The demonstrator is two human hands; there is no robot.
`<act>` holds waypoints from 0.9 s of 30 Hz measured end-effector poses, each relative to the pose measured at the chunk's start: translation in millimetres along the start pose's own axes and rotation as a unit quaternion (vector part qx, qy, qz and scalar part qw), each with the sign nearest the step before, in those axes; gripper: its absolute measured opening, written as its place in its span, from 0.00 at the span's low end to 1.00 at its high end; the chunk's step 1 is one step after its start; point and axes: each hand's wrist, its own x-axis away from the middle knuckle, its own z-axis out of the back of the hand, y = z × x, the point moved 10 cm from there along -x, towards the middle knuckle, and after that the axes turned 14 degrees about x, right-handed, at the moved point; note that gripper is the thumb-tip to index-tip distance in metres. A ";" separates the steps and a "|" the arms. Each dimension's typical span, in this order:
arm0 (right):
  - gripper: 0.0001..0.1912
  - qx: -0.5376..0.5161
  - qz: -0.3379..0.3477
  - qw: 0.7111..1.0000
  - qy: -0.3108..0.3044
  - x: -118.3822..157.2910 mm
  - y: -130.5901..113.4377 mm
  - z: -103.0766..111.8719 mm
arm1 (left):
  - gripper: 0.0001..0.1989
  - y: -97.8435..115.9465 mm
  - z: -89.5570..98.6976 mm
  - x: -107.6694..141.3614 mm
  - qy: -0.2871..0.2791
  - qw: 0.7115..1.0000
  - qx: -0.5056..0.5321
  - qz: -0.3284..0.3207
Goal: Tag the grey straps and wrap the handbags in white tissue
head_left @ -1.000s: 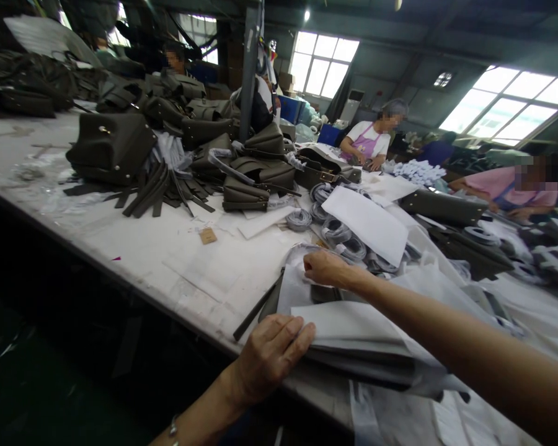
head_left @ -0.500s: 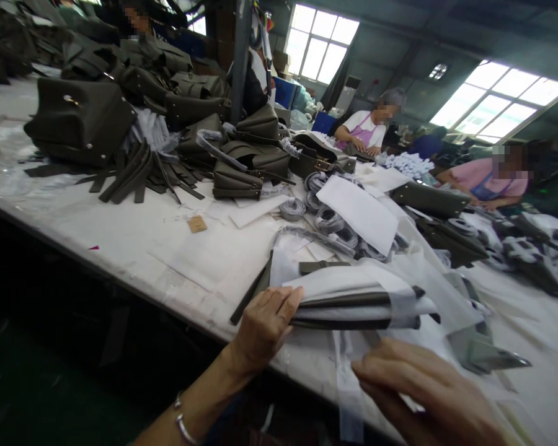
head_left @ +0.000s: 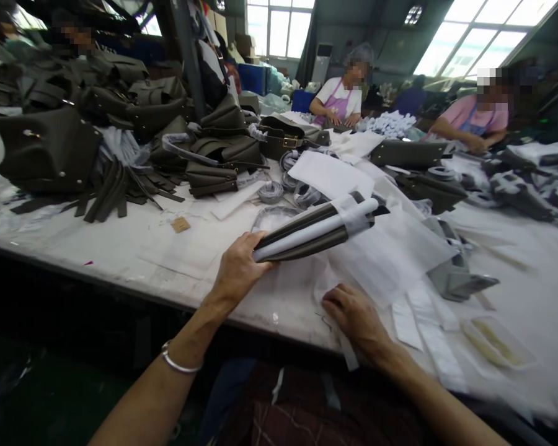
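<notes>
My left hand (head_left: pixel 242 263) is closed round the near end of a flattened dark olive bag (head_left: pixel 314 244) with white padding between its layers. The bag slants up to the right above the table, and a translucent band (head_left: pixel 353 215) wraps its far end. My right hand (head_left: pixel 353 313) rests low at the table's front edge, its fingers curled inward beside a thin translucent sheet (head_left: pixel 323 282). What those fingers hold, if anything, is hidden. A pale strip (head_left: pixel 348 354) hangs over the edge just below that hand.
Dark olive bags (head_left: pixel 41 148) and loose straps (head_left: pixel 106 192) are heaped at left. Wrapped coils (head_left: pixel 270 192) and white sheets (head_left: pixel 332 173) lie mid-table. At right are a grey object with a pointed end (head_left: pixel 465 279) and a clear tray (head_left: pixel 497 344). Co-workers (head_left: pixel 339 102) sit across the table.
My left hand has lifted and tilted the bag, its far end now higher. My right hand has moved away from the camera onto the table edge. The view has shifted and levelled.
</notes>
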 end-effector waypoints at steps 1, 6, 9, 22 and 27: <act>0.08 -0.015 0.017 1.000 -0.012 -2.0 -14.6 -1.9 | 0.25 0.6 0.1 -2.1 -0.003 1.000 0.000 0.002; 0.06 -0.231 0.043 0.968 -0.088 -5.6 -91.0 -24.7 | 0.27 7.0 -1.9 -5.5 -0.017 1.000 -0.014 0.004; 0.05 -0.430 -0.037 0.888 -0.157 -2.5 -114.4 -45.5 | 0.27 9.7 -5.2 -3.9 -0.033 0.999 -0.025 -0.002; 0.09 -0.354 -0.003 0.893 -0.278 20.9 -104.7 -36.2 | 0.29 -1.2 -6.7 -8.5 -0.058 0.998 -0.027 -0.016; 0.05 -0.275 -0.008 0.938 -0.210 7.2 -50.4 30.6 | 0.27 7.9 -16.0 24.9 -0.071 0.991 -0.050 -0.104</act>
